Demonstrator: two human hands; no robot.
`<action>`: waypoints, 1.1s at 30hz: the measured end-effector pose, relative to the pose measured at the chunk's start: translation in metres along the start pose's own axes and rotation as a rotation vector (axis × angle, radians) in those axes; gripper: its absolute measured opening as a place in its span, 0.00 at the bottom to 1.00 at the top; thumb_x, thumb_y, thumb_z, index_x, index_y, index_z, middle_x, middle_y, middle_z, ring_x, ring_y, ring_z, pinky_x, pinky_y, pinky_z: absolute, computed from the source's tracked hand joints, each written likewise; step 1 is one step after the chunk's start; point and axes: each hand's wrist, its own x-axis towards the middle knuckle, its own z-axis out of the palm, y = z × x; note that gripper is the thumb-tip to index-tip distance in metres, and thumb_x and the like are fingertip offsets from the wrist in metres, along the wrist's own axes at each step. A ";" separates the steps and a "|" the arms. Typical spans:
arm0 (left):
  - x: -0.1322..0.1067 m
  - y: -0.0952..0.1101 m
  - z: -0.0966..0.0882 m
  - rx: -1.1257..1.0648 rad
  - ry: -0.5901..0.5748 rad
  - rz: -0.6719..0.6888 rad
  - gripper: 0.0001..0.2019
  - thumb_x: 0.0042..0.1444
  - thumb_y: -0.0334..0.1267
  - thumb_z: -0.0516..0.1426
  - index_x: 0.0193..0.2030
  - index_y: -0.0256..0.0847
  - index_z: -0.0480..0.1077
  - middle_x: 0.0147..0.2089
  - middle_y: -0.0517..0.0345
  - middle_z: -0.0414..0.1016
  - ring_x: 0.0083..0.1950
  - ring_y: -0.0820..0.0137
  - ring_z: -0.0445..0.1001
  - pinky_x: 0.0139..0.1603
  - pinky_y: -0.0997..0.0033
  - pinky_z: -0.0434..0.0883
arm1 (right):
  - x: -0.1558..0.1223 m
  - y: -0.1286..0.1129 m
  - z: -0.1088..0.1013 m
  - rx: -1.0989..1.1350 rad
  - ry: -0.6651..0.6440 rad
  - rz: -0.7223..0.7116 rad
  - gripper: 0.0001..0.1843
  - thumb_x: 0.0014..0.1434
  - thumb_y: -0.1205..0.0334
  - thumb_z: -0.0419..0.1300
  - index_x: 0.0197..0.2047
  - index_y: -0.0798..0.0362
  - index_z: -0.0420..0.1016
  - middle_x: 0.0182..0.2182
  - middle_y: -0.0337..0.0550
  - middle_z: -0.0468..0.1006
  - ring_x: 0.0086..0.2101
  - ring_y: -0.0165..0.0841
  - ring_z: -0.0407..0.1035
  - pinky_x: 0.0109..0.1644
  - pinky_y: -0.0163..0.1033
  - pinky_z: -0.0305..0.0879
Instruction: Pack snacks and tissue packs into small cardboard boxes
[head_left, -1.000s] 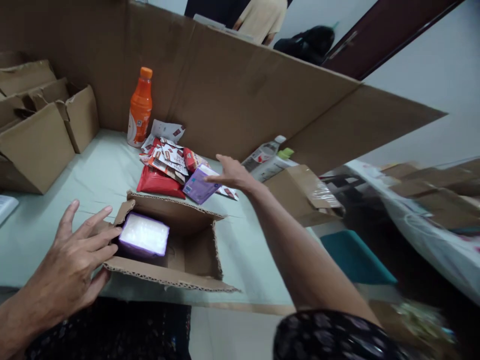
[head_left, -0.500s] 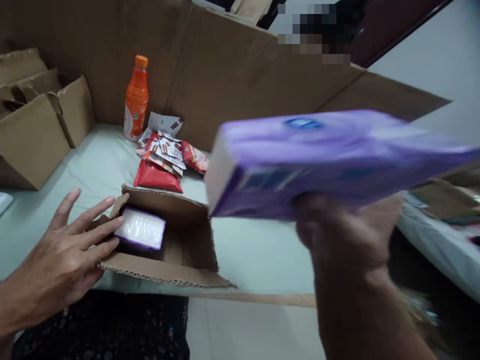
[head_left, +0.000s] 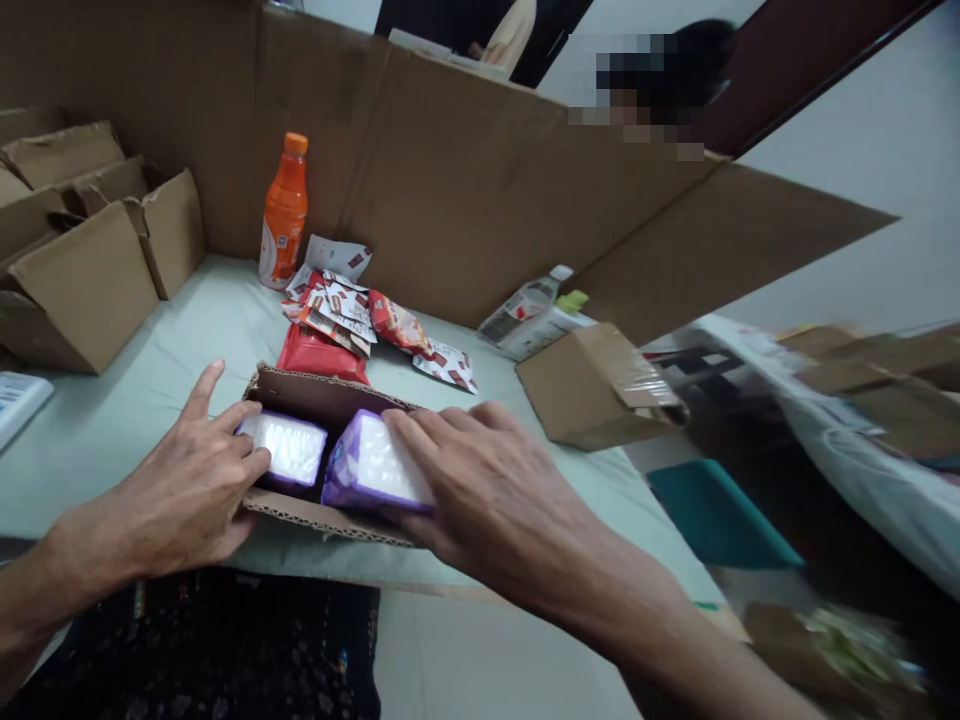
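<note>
A small open cardboard box (head_left: 300,508) sits on the pale green cloth near the front edge. Inside its left part stands a purple tissue pack (head_left: 285,447), white end upward. My left hand (head_left: 199,465) holds the box's left end, with its fingertips at that pack's edge and one finger raised. In my right hand (head_left: 480,470) is a second purple tissue pack (head_left: 382,465), gripped near its white upper end. This pack is slightly tilted and partly down in the box's right part. My hand hides the box's right end.
Behind the box lie snack packets (head_left: 337,320) and an orange bottle (head_left: 285,215). Cardboard boxes (head_left: 90,280) stand at left. Clear and white bottles (head_left: 529,310) and another carton (head_left: 592,385) lie at right. A tall cardboard panel (head_left: 450,170) runs behind; beyond it is a person (head_left: 675,75).
My right hand has brought the second tissue pack down and left, from the air into the box beside the first pack. My left hand has closed on the box's left end.
</note>
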 end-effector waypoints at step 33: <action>-0.027 -0.005 0.037 -0.190 0.394 -0.201 0.34 0.68 0.35 0.58 0.77 0.48 0.51 0.64 0.46 0.71 0.63 0.55 0.75 0.64 0.52 0.76 | -0.023 0.044 0.065 0.538 0.511 0.134 0.25 0.70 0.50 0.59 0.67 0.47 0.72 0.60 0.54 0.78 0.59 0.48 0.73 0.60 0.57 0.73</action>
